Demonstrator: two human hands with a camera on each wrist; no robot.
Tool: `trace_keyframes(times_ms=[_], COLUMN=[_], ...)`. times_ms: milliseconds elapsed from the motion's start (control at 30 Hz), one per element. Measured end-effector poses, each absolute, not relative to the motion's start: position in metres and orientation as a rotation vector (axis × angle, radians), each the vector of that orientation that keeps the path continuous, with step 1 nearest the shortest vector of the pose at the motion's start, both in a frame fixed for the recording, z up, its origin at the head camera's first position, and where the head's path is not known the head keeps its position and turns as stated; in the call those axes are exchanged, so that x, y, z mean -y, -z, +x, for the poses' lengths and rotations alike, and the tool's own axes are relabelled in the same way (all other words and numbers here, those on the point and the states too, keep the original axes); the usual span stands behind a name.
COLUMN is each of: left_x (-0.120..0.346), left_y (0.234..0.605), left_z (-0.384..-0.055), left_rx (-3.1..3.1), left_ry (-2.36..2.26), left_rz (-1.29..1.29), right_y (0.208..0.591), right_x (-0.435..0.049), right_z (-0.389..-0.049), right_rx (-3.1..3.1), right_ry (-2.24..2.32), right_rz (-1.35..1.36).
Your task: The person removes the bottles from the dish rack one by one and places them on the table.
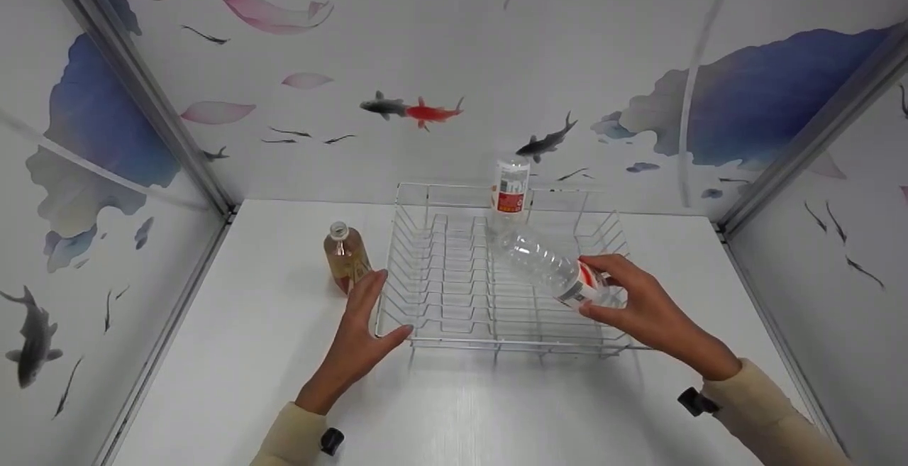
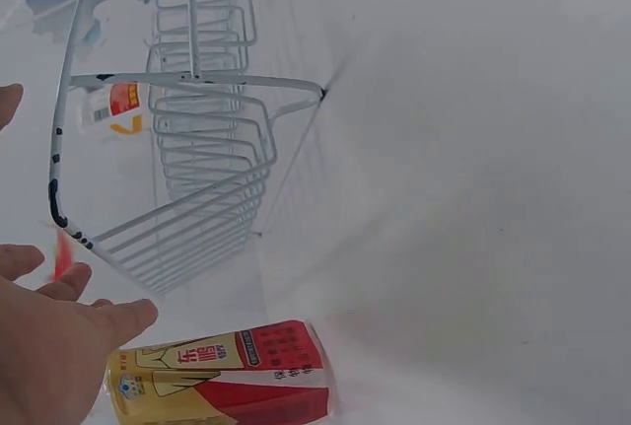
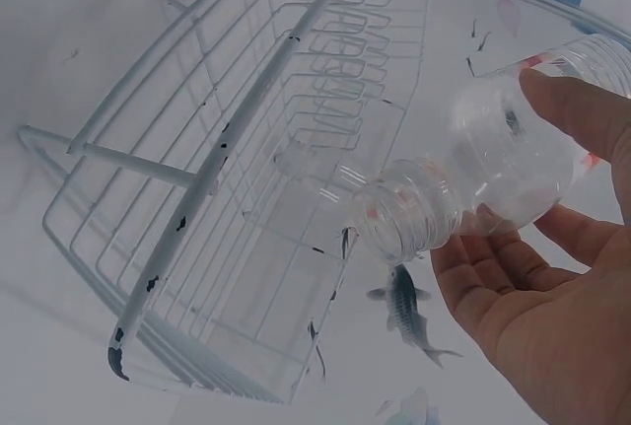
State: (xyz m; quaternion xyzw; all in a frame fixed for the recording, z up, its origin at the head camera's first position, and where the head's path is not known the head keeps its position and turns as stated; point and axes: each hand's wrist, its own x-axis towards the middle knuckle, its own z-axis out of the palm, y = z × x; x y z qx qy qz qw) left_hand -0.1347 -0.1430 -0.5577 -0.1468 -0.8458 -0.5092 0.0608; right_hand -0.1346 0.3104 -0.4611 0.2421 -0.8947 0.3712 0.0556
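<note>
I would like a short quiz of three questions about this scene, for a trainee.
1. True or false: the right hand holds a clear bottle over the rack.
2. Which thing stands nearest the left hand? A) amber bottle B) upright bottle C) clear bottle
3. Fill in: the upright bottle stands at the rack's ____ edge.

Key: 1 true; 2 A; 3 far
</note>
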Motion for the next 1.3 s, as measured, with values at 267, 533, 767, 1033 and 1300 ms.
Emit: trace_keyframes(times_ms=[267, 533, 767, 1033, 1300], left_x=[0.141, 0.142, 0.141, 0.138, 0.135], left_y=[0.551, 0.550, 0.546, 0.538, 0.531], left_z=[-0.132, -0.130, -0.130, -0.131, -0.130], left_rx=[2.558, 2.556, 2.550, 2.549, 2.571], left_ry=[1.550, 1.592, 1.561, 1.571, 1.594], left_rz=[-0.512, -0.552, -0.592, -0.614, -0.632], right_y=[0.463, 0.464, 0.462, 0.461, 0.464], right_x=[-0.307, -0.305, -0.302, -0.299, -0.296], right_z=[-0.133, -0.132, -0.130, -0.129, -0.130], right_rx=[2.708, 2.720, 2.741, 2.770, 2.774], right_ry=[-1.141, -1.135, -1.138, -1.175, -1.177], right_rz=[0.763, 0.765, 0.761, 0.760, 0.790])
